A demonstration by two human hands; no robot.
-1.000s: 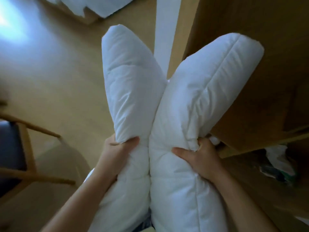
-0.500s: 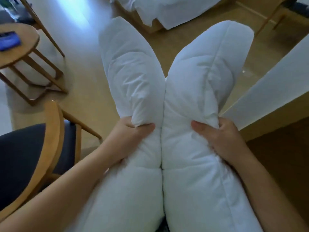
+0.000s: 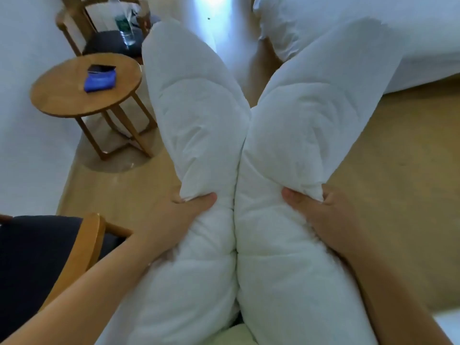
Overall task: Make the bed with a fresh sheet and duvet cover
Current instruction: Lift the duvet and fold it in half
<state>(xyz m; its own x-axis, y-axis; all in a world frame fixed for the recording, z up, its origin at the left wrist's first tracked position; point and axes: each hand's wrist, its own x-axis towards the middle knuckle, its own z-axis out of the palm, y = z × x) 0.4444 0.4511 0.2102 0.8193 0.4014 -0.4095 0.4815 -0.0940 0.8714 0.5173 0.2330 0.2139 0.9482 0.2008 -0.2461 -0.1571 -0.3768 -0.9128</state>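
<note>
Fingers of both hands are clamped on two white pillows held upright side by side, seen from the head camera. On the left hand (image 3: 174,215), the thumb presses across the front of the left pillow (image 3: 196,125) while the other fingers wrap out of sight behind it; the right hand (image 3: 321,215) grips the right pillow (image 3: 311,120) the same way, thumb forward. Both grips sit about midway up the pillows, whose lower halves press together between the bare forearms and whose upper halves splay apart in a V. Both arms reach forward, wrists roughly level.

White bedding on the bed (image 3: 373,46) lies beyond the right pillow's tip, whether touching it cannot be told. To the left stands a round wooden side table (image 3: 62,95) carrying a blue pouch (image 3: 99,82), with a wooden chair (image 3: 104,41) behind it and another chair (image 3: 49,250) just beside the left forearm. Bare wooden floor (image 3: 385,170) lies open to the right.
</note>
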